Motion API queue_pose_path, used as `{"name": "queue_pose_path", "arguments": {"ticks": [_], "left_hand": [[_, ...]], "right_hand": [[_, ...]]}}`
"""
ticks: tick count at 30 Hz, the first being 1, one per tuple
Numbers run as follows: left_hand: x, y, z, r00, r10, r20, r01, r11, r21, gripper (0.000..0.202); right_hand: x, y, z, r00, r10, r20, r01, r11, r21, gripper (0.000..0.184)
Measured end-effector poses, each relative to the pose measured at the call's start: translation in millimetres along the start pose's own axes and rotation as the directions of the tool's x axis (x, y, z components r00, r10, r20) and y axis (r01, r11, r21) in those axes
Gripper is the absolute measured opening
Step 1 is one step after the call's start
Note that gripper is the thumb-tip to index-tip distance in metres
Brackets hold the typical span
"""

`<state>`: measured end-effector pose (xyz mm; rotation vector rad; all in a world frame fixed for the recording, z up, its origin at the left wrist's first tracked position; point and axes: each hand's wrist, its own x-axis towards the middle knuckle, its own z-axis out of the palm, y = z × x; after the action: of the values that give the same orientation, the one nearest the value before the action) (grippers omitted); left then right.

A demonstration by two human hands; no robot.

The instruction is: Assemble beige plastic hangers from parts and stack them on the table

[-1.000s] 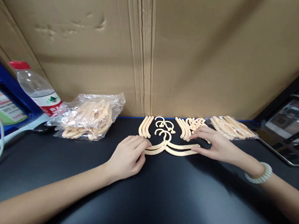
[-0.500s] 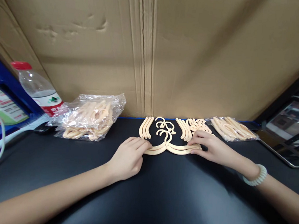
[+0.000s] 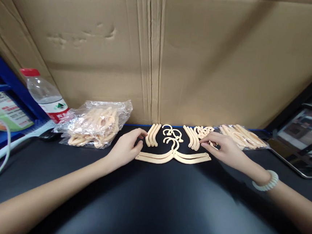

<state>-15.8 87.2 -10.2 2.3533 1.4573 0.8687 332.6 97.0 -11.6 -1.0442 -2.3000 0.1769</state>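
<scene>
Two cream hangers (image 3: 155, 158) lie one in front of the other on the black table, hooks pointing away from me. My left hand (image 3: 127, 145) is just left of a row of loose hanger arms (image 3: 152, 135), thumb and fingers apart, holding nothing. Beside a second row of hanger arms (image 3: 191, 137) is my right hand (image 3: 220, 146), also with nothing in it and its thumb and fingers apart. Between the two rows lie loose hanger hooks (image 3: 176, 134). Part of a pile of small cream pieces (image 3: 204, 130) is hidden behind my right hand.
Clear bags of cream hanger parts sit at left (image 3: 95, 126) and right (image 3: 241, 136). Far left stand a red-capped bottle (image 3: 47, 98) and a blue rack (image 3: 23, 100), with a white cable (image 3: 3, 162) in front. A cardboard wall (image 3: 96, 53) closes the back.
Both hands have let go of the hangers. The left hand has moved left and a little away from me; the right has shifted slightly outward. The view has tilted slightly.
</scene>
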Motion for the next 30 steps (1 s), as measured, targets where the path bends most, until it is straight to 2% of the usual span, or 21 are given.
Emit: {"name": "queue_pose_path", "arguments": {"ticks": [3,6,10,13,23,30], "left_hand": [[17,-10,-3.3,0.997,-0.074,0.03,0.074,0.997,0.002,0.023],[34,-17,0.9,0.99,-0.129,0.066,0.128,0.992,0.016,0.023],[54,-24,10.2,0.979,-0.179,0.093,0.176,0.983,0.049,0.026],[63,-28,13.4,0.976,-0.19,0.105,0.184,0.981,0.063,0.026],[65,-35,15.5,0.979,-0.182,0.092,0.17,0.978,0.124,0.03],[63,-33,11.5,0.981,-0.178,0.08,0.172,0.982,0.081,0.039]], "right_hand": [[15,-1,0,0.998,0.066,0.016,-0.066,0.998,0.008,0.017],[36,-6,7,0.988,0.097,0.121,-0.09,0.994,-0.057,0.014],[61,-10,20,0.971,0.004,0.238,0.034,0.987,-0.158,0.009],[68,-11,29,0.957,-0.053,0.285,0.108,0.978,-0.181,0.003],[71,-13,41,0.965,-0.055,0.257,0.105,0.977,-0.188,0.015],[71,-9,50,0.983,0.032,0.178,-0.003,0.987,-0.162,0.016]]}}
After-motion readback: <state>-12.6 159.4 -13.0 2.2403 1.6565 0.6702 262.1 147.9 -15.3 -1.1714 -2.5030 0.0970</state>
